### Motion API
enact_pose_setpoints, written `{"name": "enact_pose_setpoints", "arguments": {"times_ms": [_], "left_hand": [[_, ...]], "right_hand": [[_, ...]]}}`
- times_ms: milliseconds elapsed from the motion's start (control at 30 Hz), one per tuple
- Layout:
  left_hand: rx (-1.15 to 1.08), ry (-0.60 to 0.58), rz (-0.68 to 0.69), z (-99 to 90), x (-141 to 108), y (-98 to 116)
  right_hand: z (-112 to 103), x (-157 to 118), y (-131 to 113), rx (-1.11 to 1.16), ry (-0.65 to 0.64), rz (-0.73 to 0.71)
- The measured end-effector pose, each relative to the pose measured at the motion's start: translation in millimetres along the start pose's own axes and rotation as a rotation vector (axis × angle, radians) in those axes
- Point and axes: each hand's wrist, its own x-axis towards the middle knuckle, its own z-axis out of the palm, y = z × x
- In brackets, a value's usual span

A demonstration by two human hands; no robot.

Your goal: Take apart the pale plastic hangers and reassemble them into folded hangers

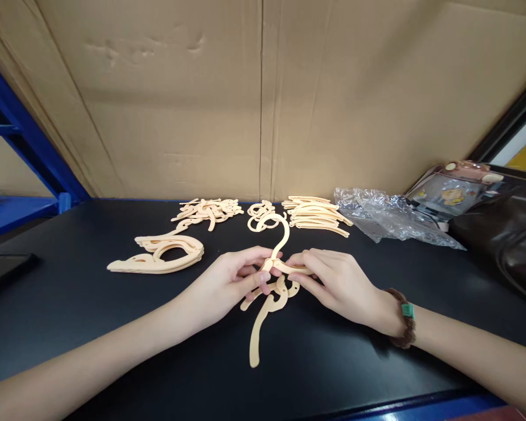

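Note:
Between my two hands is a cream plastic folding hanger (283,234), its curved hook pointing up and away from me. My left hand (241,275) pinches it at the joint below the hook, thumb on top. The fingers of my right hand (328,278) are closed on the arm that runs out to the right. Just beneath the hands, loose hanger pieces lie on the black table: a long curved arm (256,342) toward me and a hook-shaped piece (279,299). Part of these pieces is hidden by my fingers.
Folded hangers (179,266) lie stacked at the left. Along the back are a pile of arm pieces (210,210), several hooks (259,211) and a row of long arms (318,215). Clear plastic bags (394,216) and a dark bag (499,228) stand right. A dark flat device (4,272) sits far left.

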Motion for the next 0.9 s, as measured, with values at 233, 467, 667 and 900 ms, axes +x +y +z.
{"name": "enact_pose_setpoints", "arguments": {"times_ms": [233, 467, 667, 900], "left_hand": [[0.017, 0.012, 0.021, 0.6, 0, -2], [0.483, 0.112, 0.127, -4.5, -1, -10], [1.007, 0.223, 0.353, -20.4, 6, -18], [1.026, 0.231, 0.496, -25.8, 13, -28]], "right_hand": [[-2, 0, -5, 0.087, -0.053, 0.086], [-2, -1, 1, 0.112, -0.045, 0.256], [0, 3, 13, 0.100, -0.144, 0.351], [0, 3, 16, 0.011, -0.112, 0.149]]}}
